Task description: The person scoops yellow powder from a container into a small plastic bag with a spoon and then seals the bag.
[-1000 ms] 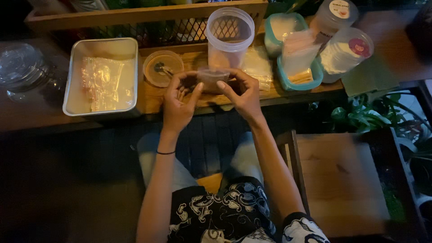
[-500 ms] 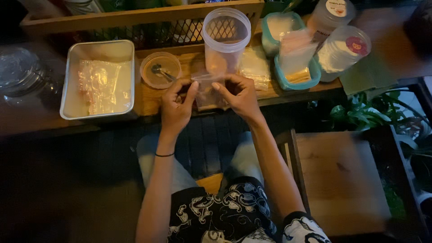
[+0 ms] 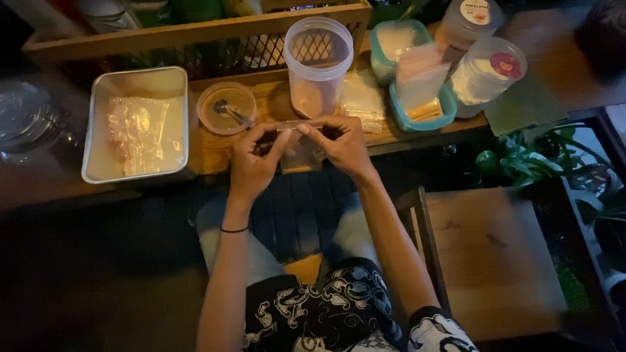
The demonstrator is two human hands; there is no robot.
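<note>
Over table edge [image 3: 215,153], centre: left hand [image 3: 253,163] & right hand [image 3: 342,146] pinching top strip of small clear bag [image 3: 301,153] between thumb & fingertips, bag hanging below, held level just in front of tall clear tub [image 3: 318,65]. Round lid w/ spoon [image 3: 227,108] behind left hand. Metal tray [image 3: 134,124] w/ clear packets at far left. Teal box [image 3: 420,98] of bags to right.

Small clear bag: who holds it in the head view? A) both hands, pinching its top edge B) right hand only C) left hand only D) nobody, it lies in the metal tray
A: the left hand and right hand both pinch the top edge of the small clear bag, in front of the tall clear tub.
</note>
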